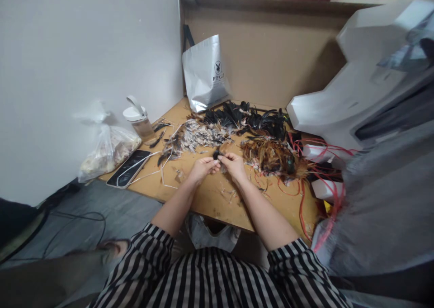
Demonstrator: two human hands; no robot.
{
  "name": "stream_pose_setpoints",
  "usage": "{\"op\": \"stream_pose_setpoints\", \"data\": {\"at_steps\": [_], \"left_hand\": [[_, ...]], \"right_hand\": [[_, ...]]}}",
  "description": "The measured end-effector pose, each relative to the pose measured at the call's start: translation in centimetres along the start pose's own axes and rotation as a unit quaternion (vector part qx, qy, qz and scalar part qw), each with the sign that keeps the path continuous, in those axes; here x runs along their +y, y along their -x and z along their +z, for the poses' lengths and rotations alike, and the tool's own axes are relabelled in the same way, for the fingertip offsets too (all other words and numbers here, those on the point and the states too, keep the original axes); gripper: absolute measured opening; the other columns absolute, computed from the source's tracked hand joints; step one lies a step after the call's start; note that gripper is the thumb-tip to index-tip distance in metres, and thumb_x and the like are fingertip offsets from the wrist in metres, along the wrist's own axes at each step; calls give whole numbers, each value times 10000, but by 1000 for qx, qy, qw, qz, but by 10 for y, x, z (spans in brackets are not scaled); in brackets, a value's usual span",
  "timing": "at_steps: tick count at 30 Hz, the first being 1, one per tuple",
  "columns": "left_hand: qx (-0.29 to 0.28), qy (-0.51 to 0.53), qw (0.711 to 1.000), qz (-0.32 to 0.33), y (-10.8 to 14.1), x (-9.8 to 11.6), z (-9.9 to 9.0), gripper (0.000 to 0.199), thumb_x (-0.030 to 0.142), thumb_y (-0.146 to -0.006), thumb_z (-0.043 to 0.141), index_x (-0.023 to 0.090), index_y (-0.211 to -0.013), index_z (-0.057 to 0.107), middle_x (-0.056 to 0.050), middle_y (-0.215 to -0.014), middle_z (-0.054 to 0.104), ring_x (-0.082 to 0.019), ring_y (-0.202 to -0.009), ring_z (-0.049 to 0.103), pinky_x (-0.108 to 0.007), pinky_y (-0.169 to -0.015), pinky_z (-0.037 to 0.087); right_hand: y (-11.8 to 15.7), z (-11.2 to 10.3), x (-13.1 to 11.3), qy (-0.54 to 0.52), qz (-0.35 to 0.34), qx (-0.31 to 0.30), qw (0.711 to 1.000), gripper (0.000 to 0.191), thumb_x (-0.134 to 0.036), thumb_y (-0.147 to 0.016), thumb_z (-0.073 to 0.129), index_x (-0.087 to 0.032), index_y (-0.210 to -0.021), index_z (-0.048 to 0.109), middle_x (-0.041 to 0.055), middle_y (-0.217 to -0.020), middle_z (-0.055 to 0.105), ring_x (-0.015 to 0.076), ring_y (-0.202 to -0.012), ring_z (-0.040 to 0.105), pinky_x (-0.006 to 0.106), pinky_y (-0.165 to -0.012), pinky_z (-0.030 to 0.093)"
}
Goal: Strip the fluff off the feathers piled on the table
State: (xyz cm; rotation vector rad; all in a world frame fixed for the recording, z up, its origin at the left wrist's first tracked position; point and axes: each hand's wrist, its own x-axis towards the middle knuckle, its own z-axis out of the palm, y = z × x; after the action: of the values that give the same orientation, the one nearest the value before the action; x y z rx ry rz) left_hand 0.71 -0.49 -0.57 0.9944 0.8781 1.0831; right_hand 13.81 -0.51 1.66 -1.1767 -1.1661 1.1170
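Note:
Both hands meet over the middle of the table, fingers pinched. Between the fingertips sticks up a small feather (216, 154), dark at one side with brown next to it. My left hand (202, 169) closes on its lower end, and my right hand (233, 165) pinches it from the other side. Just beyond the hands lies a pile of grey-white feathers (200, 136). To the right of my right hand is a heap of brown feathers (276, 156). Long black feathers (244, 117) are spread along the back.
A silver bag (205, 75) leans at the back against the cardboard panel (271, 50). On the left are a lidded bottle (140, 122), a phone (129, 168) and a knotted plastic bag (110, 152). Red strips (301, 208) trail along the right side, by white foam pieces (327, 189).

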Motion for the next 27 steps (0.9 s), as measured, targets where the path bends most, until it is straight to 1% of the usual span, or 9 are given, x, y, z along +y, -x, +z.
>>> {"op": "stream_pose_setpoints", "data": {"at_steps": [5,11,13,15,17,19,22,25,27], "left_hand": [[-13,-14,1000,9,0,-3,-1,246,343,-633,678,113,-717,654,-50,-632,636,-75,-509,539,-195,-522,389],[-17,-28,999,6,0,-3,-1,253,352,-643,671,108,-707,649,-59,-628,642,-91,-526,562,-194,-520,397],[-11,-7,1000,-2,0,-1,0,251,338,-635,681,108,-728,645,-65,-661,652,-106,-579,590,-190,-534,405],[-4,33,999,-2,0,2,0,241,320,-635,685,112,-748,639,-65,-704,661,-113,-636,606,-184,-559,414],[0,74,997,3,1,4,-1,231,307,-646,680,116,-768,634,-67,-755,669,-108,-675,609,-184,-594,423],[1,109,994,5,1,6,-2,227,295,-655,676,118,-789,633,-77,-814,673,-105,-706,609,-194,-639,433],[-3,140,990,4,1,5,-3,229,281,-656,679,114,-805,636,-93,-870,672,-115,-748,612,-218,-695,440],[-21,149,989,5,0,3,-3,221,270,-666,673,104,-809,644,-102,-872,672,-127,-773,613,-244,-747,438],[-30,153,988,3,0,2,-2,211,261,-674,667,103,-812,649,-103,-869,671,-131,-786,611,-255,-773,436]], "right_hand": [[0,0,1,-25,-2,3,1000,300,-409,-554,672,-170,-548,492,-63,-472,432,60,-426,335,204,-423,241],[1,1,2,-28,22,-22,999,314,-432,-558,669,-172,-562,493,-53,-480,461,65,-424,367,202,-420,275],[1,0,2,-36,17,-29,999,293,-420,-564,670,-171,-623,528,-38,-531,502,77,-463,418,204,-450,326],[0,-2,2,-24,-10,-40,999,306,-403,-577,668,-169,-751,573,-11,-632,559,96,-535,476,218,-511,385],[0,-6,2,41,-61,-48,996,353,-393,-609,651,-172,-877,586,20,-743,593,113,-597,504,242,-574,418],[3,-8,0,148,-132,-45,979,340,-379,-652,625,-178,-925,589,38,-799,598,124,-627,509,261,-617,421],[7,-10,-3,300,-234,-44,924,274,-344,-716,576,-189,-942,587,56,-834,595,150,-698,524,273,-670,402],[10,-7,-5,398,-278,-35,873,231,-328,-751,540,-186,-931,573,68,-843,592,166,-736,526,264,-660,377],[10,-5,-5,435,-284,-19,854,196,-322,-762,525,-184,-896,565,68,-823,591,169,-726,521,258,-638,359]]}}
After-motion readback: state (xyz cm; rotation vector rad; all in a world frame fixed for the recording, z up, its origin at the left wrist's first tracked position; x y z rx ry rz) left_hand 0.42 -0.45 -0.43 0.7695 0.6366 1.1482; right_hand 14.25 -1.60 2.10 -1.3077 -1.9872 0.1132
